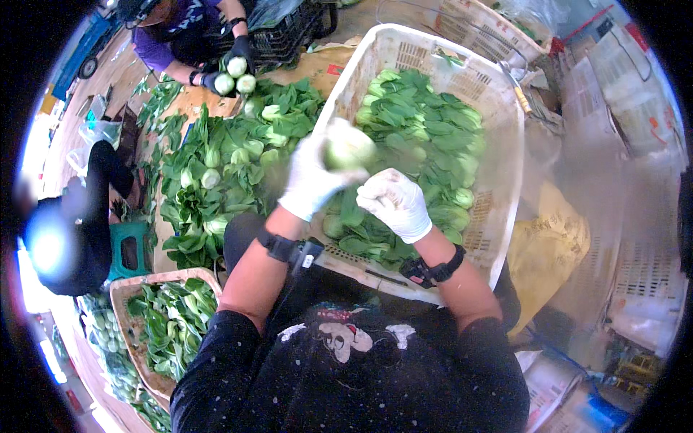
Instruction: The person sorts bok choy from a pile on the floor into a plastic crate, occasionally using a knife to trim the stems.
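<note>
My left hand (314, 176), in a white glove, grips the base of a head of bok choy (346, 147), blurred, its pale cut end up. Close to its right is my right hand (395, 203), also gloved, with curled fingers; whether it holds something small I cannot tell. Both are above the near left part of a large white plastic crate (511, 189), where bok choy (417, 124) lies in rows, leaves inward. Left of the crate spreads a loose pile of bok choy (238, 157) on cardboard.
A co-worker's dark-gloved hands (208, 81) hold several bok choy heads beyond the pile. Another person (70, 238) is at far left by a green stool (130, 249). A smaller crate (120, 308) with greens stands at lower left. Black crates (281, 38) and a white crate (482, 27) stand behind.
</note>
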Motion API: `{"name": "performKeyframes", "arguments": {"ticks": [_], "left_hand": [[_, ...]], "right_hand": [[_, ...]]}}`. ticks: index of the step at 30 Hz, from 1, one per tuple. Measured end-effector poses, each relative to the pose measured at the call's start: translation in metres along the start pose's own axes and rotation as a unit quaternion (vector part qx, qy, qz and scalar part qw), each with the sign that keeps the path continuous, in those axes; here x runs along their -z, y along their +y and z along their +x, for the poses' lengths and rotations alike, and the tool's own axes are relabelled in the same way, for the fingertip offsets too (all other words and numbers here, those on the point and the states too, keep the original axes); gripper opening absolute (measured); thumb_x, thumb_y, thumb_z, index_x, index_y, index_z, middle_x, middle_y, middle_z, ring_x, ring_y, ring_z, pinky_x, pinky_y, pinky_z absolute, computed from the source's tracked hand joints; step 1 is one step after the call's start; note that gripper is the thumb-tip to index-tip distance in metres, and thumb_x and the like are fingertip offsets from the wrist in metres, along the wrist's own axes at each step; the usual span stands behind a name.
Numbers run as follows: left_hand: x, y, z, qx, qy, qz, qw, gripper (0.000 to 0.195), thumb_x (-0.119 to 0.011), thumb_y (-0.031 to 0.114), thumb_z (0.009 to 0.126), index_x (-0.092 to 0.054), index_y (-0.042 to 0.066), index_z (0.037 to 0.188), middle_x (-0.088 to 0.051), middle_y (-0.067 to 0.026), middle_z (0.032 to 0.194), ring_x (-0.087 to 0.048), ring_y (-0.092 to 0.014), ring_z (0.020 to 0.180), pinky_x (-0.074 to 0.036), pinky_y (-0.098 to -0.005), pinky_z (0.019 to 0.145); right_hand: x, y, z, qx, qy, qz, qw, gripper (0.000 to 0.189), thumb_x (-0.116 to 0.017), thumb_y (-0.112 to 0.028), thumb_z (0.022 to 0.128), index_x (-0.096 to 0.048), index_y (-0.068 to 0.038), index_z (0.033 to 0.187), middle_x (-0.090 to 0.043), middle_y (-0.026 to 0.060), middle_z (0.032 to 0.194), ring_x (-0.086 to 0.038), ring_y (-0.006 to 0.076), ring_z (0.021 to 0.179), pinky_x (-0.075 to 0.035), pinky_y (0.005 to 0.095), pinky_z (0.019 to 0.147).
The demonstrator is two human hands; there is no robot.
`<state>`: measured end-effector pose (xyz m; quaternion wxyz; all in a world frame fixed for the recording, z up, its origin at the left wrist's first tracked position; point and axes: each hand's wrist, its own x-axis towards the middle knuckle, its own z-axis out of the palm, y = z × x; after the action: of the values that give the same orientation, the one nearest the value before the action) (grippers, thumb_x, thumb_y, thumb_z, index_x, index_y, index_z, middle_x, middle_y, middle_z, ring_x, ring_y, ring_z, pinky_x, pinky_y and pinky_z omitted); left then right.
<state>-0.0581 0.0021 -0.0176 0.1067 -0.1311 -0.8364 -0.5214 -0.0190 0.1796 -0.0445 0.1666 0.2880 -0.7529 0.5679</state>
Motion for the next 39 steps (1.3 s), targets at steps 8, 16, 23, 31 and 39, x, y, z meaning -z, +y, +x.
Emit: {"name": "performKeyframes", "arguments": {"ticks": [8,16,23,31,39], "left_hand": [[0.166,-0.116,0.036,0.378,0.280,-0.332,0.818,0.061,-0.048,0.060,0.082,-0.050,0.018,0.126,-0.054,-0.0049,0.125,-0.045,-0.028,0.118,-0.032,-0.0494,0.100],[0.127,0.015,-0.053,0.133,0.129,-0.077,0.980,0.097,-0.060,0.052,0.080,-0.001,0.015,0.148,-0.014,-0.0142,0.152,-0.016,-0.034,0.139,-0.016,-0.0508,0.109],[0.205,-0.005,-0.133,0.169,0.280,0.095,0.940,0.025,-0.047,0.017,0.093,-0.059,0.000,0.108,-0.060,-0.0091,0.102,-0.053,-0.018,0.086,-0.043,-0.0330,0.080],[0.333,0.005,-0.314,0.603,-0.126,0.567,0.546,0.068,-0.067,0.045,0.074,-0.050,0.001,0.122,-0.060,-0.0242,0.109,-0.058,-0.039,0.101,-0.046,-0.0443,0.085],[0.164,0.027,-0.022,0.229,-0.043,0.099,0.967,0.055,-0.063,0.018,0.082,-0.045,0.002,0.132,-0.052,-0.0137,0.129,-0.050,-0.022,0.118,-0.039,-0.0337,0.096]], "right_hand": [[0.101,0.126,-0.026,-0.496,0.346,0.395,0.691,0.017,-0.052,-0.023,0.089,-0.048,-0.018,0.073,-0.041,-0.0078,0.057,-0.033,0.0024,0.044,-0.025,0.0178,0.037],[-0.103,-0.067,0.069,-0.371,0.168,0.583,0.703,0.015,-0.048,-0.020,0.088,-0.055,-0.006,0.088,-0.055,0.0041,0.082,-0.054,0.0168,0.078,-0.043,0.0298,0.074],[-0.123,-0.053,0.066,-0.052,-0.270,0.307,0.911,0.030,-0.060,-0.020,0.087,-0.062,-0.004,0.112,-0.054,0.0138,0.127,-0.049,0.0208,0.119,-0.037,0.0332,0.102],[-0.041,0.244,0.109,-0.247,-0.059,-0.533,0.807,0.032,-0.059,-0.032,0.078,-0.061,-0.015,0.106,-0.056,0.0085,0.115,-0.053,0.0247,0.108,-0.039,0.0461,0.092],[-0.034,0.296,0.098,-0.193,-0.239,-0.574,0.759,0.045,-0.071,-0.035,0.071,-0.059,-0.019,0.111,-0.058,0.0021,0.108,-0.051,0.0205,0.107,-0.028,0.0542,0.100]]}}
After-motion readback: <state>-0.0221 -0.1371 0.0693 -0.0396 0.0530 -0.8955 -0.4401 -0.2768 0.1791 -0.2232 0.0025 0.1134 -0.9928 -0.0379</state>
